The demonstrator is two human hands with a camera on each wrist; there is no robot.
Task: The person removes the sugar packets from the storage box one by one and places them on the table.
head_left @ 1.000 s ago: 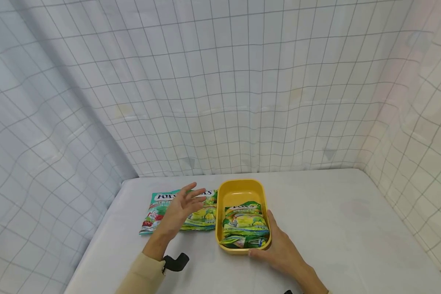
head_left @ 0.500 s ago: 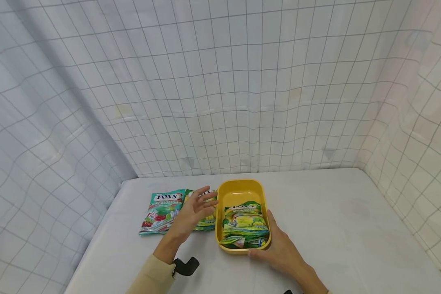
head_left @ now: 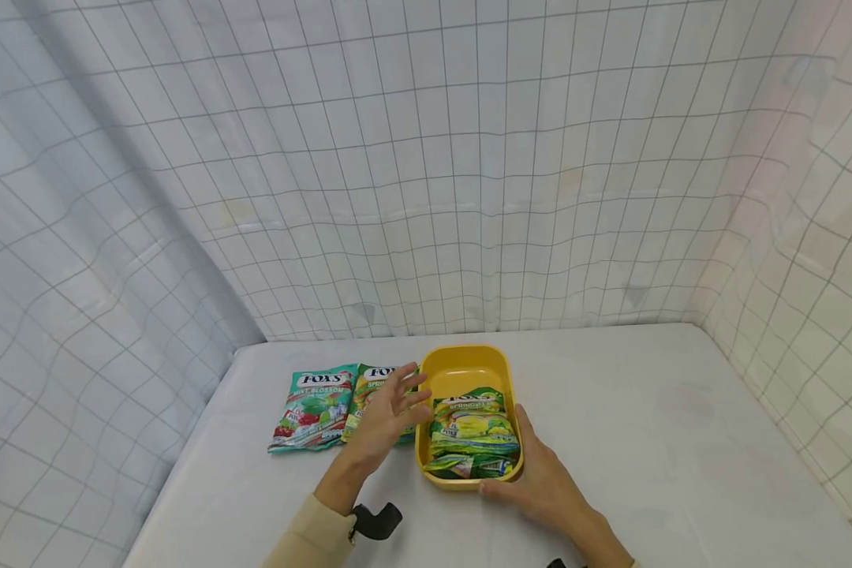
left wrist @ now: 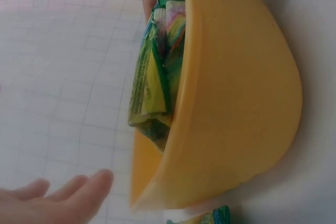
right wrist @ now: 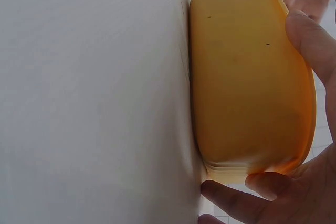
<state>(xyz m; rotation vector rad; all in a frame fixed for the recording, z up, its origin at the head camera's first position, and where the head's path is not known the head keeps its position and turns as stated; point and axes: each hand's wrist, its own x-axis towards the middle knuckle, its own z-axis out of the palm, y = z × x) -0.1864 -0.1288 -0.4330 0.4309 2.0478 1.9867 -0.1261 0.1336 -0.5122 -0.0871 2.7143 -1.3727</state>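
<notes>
A yellow tub (head_left: 463, 364) stands on the white table and holds a stack of green candy bags (head_left: 472, 432). My right hand (head_left: 539, 483) grips the tub's near right corner, with the thumb along the front rim and a finger up the right side. In the right wrist view my fingers (right wrist: 310, 40) curl round the tub (right wrist: 247, 87). My left hand (head_left: 389, 412) hovers open with spread fingers just left of the tub, over a green candy bag (head_left: 366, 383) that lies flat. A teal Mint Blossom bag (head_left: 312, 406) lies beside it. The left wrist view shows the tub (left wrist: 236, 93), its bags (left wrist: 155, 77) and my left hand (left wrist: 52, 203).
White gridded cloth walls close in the table (head_left: 646, 426) at the back and on both sides. A black wrist-camera mount (head_left: 376, 521) sits on my left forearm. The two loose bags lie left of the tub, near the table's back left corner.
My left hand has moved right, from over the two flat bags toward the tub's left rim, uncovering more of the bags. The right hand and the tub have stayed put.
</notes>
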